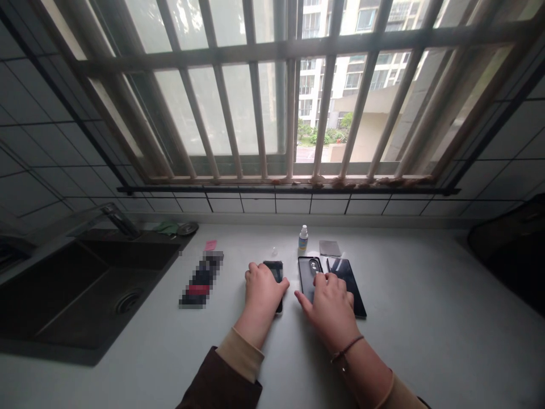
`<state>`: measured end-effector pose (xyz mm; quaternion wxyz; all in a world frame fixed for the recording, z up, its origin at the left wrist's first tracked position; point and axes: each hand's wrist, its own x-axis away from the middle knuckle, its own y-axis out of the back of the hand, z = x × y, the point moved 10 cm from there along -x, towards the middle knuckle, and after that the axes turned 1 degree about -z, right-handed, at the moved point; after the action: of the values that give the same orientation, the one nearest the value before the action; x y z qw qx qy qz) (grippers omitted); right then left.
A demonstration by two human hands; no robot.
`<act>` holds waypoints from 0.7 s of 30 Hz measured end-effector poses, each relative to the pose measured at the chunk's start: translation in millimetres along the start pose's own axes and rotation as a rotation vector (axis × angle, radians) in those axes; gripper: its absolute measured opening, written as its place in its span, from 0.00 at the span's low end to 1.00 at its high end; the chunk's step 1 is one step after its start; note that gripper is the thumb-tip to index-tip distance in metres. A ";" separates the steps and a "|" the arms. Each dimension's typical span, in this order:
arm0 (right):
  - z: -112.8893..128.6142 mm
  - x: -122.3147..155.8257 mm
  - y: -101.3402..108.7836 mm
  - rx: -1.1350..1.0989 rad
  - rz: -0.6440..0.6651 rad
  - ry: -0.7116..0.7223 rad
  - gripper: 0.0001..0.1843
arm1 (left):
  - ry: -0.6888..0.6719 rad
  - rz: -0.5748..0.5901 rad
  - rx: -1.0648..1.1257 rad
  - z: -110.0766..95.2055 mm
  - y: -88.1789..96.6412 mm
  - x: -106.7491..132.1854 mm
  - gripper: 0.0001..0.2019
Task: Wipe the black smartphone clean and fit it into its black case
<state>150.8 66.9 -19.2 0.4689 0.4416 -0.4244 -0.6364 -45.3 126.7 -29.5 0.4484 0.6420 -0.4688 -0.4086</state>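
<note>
Pale grey worktop [404,341], items as laid out:

1. Dark phone [276,271], flat at centre. The left hand [261,291] lies over its near half, fingers [252,276] together at its left edge and thumb at its right edge. Whether they are clamped on it cannot be told.
2. Black phone case [305,274], just right of the phone, inner side up, with an oval camera opening at the far end. The right hand [330,307] rests on it, fingers slightly apart and flat, gripping nothing. A dark cord bracelet [347,346] sits on that wrist.
3. Dark glossy slab [352,287], touching the case's right side and partly under the right hand.
4. Small white bottle [303,237], upright, beyond the case.
5. Grey square cloth [330,247], right of the bottle.
6. Pink slip [210,245], left of the phone, above a pixelated object.
7. Dark sink [51,335], sunk into the worktop at far left, with a tap [121,220].
8. Barred window [272,91] above the tiled wall.
</note>
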 end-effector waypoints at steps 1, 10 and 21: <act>-0.2 0.8 -1.7 0.018 0.023 -0.009 0.26 | -0.001 -0.003 -0.003 -0.4 -0.3 -0.3 0.28; -2.1 2.1 -6.0 0.077 0.078 -0.043 0.23 | -0.007 -0.009 0.021 -2.6 -3.4 -0.8 0.28; -1.5 1.9 -3.8 0.070 0.051 -0.033 0.22 | -0.026 -0.012 0.045 -5.7 -7.4 -0.8 0.27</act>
<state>151.1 65.7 -23.5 0.4625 0.4362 -0.4650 -0.6162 -38.4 129.8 -35.0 0.4251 0.6494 -0.4800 -0.4089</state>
